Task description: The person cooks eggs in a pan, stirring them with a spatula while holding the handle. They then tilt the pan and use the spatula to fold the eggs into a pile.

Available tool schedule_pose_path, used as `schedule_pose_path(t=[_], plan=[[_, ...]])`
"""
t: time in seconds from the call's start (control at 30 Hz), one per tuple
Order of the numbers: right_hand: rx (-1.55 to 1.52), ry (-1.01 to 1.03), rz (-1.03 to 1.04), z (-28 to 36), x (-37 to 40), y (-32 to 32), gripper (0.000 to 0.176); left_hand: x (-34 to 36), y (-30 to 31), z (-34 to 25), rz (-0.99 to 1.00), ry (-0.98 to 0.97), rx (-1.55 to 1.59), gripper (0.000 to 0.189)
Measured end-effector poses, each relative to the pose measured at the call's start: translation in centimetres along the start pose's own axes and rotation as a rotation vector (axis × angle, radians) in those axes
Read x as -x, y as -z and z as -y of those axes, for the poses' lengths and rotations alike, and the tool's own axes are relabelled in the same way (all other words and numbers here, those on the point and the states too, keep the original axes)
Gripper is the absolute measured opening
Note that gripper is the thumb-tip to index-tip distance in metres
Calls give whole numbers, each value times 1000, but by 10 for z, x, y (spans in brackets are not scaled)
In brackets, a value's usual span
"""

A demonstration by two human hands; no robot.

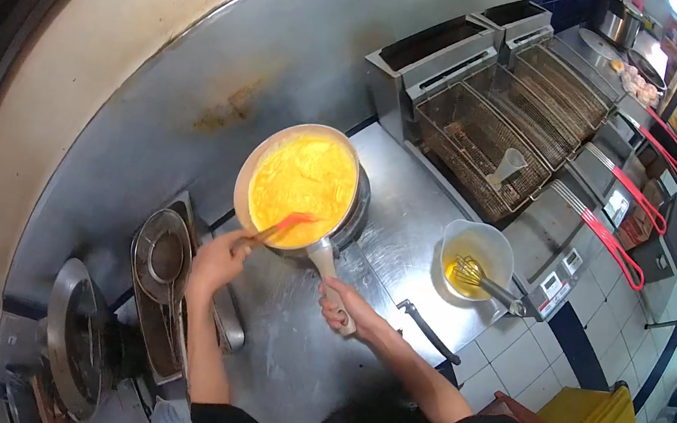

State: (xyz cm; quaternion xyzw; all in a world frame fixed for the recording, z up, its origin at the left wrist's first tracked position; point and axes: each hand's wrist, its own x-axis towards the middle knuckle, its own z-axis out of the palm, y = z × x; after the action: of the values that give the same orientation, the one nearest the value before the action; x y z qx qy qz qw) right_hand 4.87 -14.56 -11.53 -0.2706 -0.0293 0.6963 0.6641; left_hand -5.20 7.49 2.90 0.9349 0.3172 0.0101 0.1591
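Note:
My left hand (219, 261) is wrapped round the wooden handle of a spatula (297, 219), whose red-orange head touches the yellow egg mixture (305, 180). The egg lies in a pan (246, 177) with a pale rim, tilted slightly over a dark, round base. The pan's light handle (321, 257) points toward me, and my right hand (346, 308) is closed around it. To the right, a translucent bowl (502, 248) holds some yellow liquid and a metal whisk (479, 277), which leans on its rim.
Fryers with wire baskets (496, 140) and red handles stand at the upper right. Strainers (163, 253) lie in a metal tray at the left, beside a round glass lid (76, 337). A black bent handle (432, 333) juts out at the counter's front edge.

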Motion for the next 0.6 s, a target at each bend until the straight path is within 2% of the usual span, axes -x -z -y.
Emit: schedule_pose_path(t=[0.07, 0.13, 0.2, 0.27, 0.33, 0.37, 0.47, 0.5, 0.6], plan=[[7, -20, -2, -6, -2, 4, 28, -7, 13, -4, 5, 183, 5, 36], [4, -4, 1, -6, -8, 9, 30, -8, 4, -14, -56, 199, -13, 39], [112, 66, -76, -7, -3, 3, 32, 0, 10, -40, 3, 185, -92, 39], [93, 15, -100, -3, -3, 2, 31, -1, 18, -17, -5, 61, -70, 36], [15, -14, -50, 1, -5, 0, 30, 1, 31, -1, 60, 139, -5, 34], [41, 8, -59, -5, -14, 6, 31, -8, 25, 3, -4, 134, -25, 31], [135, 16, -113, -11, -12, -4, 33, -11, 15, -36, -96, 204, -58, 30], [136, 25, -123, -9, -6, -8, 33, -9, 3, -23, -159, 86, -12, 31], [157, 31, -111, 0, 0, -11, 33, 37, 38, -37, -153, 159, -24, 32]])
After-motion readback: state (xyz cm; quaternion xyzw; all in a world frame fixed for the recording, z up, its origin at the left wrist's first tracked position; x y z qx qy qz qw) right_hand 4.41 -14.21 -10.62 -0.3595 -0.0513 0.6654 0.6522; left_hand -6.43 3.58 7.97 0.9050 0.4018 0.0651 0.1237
